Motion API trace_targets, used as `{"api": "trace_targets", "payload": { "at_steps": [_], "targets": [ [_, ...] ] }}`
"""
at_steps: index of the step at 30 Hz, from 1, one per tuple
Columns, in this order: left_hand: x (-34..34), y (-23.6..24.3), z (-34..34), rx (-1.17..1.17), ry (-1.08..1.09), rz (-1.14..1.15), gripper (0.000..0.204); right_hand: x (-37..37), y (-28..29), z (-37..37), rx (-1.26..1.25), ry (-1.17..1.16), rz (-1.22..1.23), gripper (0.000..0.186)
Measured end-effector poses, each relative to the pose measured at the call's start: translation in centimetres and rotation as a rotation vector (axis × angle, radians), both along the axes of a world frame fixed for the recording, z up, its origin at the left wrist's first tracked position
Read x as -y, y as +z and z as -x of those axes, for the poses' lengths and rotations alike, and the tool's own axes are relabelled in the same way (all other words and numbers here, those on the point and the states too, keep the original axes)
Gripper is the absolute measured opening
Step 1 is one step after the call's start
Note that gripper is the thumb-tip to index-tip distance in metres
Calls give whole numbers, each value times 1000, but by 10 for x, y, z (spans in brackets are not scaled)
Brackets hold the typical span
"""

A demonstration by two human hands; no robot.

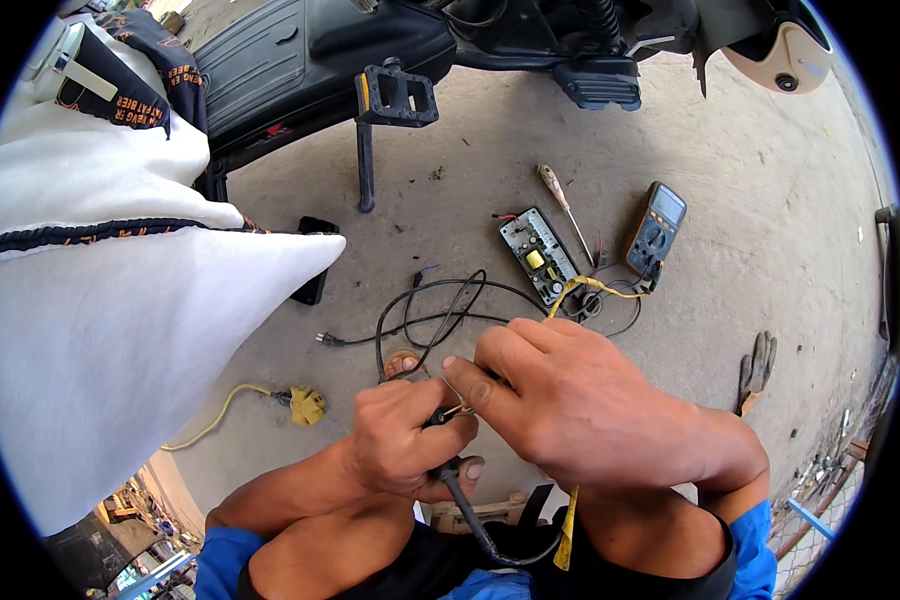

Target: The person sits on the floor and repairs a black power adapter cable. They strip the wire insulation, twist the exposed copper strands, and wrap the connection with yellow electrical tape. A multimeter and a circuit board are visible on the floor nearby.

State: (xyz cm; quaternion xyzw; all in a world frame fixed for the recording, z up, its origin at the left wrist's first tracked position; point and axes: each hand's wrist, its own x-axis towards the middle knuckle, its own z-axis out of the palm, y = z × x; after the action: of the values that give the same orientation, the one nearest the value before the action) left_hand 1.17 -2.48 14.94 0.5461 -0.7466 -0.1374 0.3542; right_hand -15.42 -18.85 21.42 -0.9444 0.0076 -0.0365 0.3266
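Observation:
My left hand is closed round the end of a black cable, which hangs down from it and curves toward my lap. Between the two hands, bare copper wire ends stick out of the black end piece. My right hand is closed, its thumb and bent forefinger pressed at these wires; what exactly the fingertips pinch is partly hidden. Beyond my right hand, a yellow-wrapped wire leads toward a multimeter. Another length of yellow wrapping hangs below that hand.
On the concrete ground lie an open circuit board case, a screwdriver, a looped black cord, a yellow socket, a black phone-like object and a glove. A scooter and white cloth border the space.

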Motion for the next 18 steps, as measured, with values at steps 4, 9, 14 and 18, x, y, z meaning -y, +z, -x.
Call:
{"api": "trace_targets", "payload": {
  "at_steps": [4,9,14,18],
  "targets": [
    [2,-3,1,-30,0,21,29,-1,-1,-1,6,5,6,58],
    [0,-1,0,-24,6,7,30,-1,-3,-3,17,22,3,60],
    [1,1,0,-22,4,-17,30,-1,-2,-2,43,18,-15,59],
    [4,-2,4,-65,10,-1,33,-5,-11,1,87,-37,-2,52]
  ]
}}
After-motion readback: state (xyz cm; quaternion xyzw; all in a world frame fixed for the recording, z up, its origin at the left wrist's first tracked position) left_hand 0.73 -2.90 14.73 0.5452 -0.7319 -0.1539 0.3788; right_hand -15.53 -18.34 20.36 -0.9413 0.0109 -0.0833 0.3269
